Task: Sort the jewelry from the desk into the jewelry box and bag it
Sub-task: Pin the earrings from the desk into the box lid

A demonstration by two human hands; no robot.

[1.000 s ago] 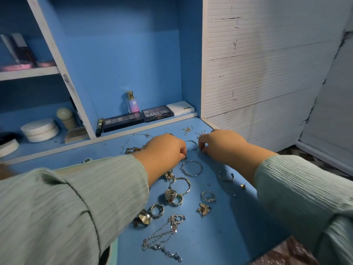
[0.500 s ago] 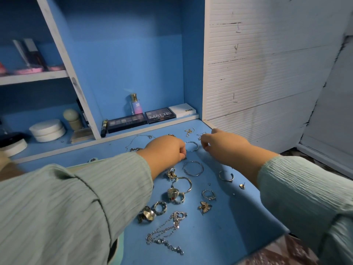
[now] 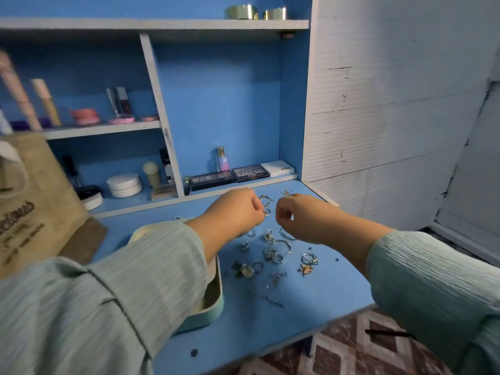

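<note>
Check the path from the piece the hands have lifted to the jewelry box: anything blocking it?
Only the person's own arm. The left hand pinches a small ring, raised over the desk; the right hand is close by. The left sleeve lies across the open jewelry box, covering most of it.

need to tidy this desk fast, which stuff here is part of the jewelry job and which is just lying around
Part of the job:
- loose rings and bangles on the desk
- thin chain
- butterfly piece
- small piece pinched by the left hand, with the right hand close by
- open jewelry box
- brown bag

Just lying about:
- eyeshadow palettes
- perfume bottle
- white jars
- makeup on the shelf
</note>
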